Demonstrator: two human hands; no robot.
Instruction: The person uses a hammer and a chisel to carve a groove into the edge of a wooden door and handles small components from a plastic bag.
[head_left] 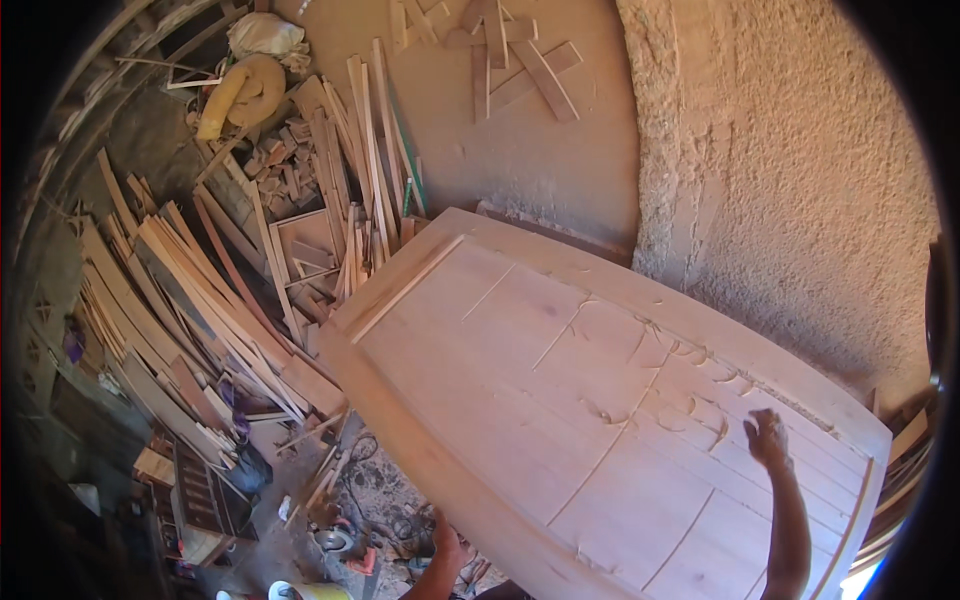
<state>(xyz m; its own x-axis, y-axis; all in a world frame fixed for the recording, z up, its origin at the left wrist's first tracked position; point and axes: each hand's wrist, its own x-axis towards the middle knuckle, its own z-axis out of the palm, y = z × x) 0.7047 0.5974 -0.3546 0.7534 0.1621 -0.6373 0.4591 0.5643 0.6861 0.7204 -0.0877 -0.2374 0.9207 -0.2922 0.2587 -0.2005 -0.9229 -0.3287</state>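
A large pale wooden panel (pixel 420 340), with a raised frame and grooved boards, lies at a slant across the view, curled shavings (pixel 700 360) along its far side and middle. At the bottom, my left hand (pixel 448 540) grips the panel's near edge, its fingertips partly hidden. My right hand (pixel 768 438) is over the right part of the panel, fingers loosely curved and apart, nothing visible in them. Whether it touches the surface I cannot tell.
Long offcuts (pixel 210 310) and small blocks (pixel 280 160) are piled at the left, beside a yellow coiled hose (pixel 240 95). A rough wall (pixel 780 180) rises behind the panel. Tools, cables and debris (pixel 340 540) litter the floor at lower left.
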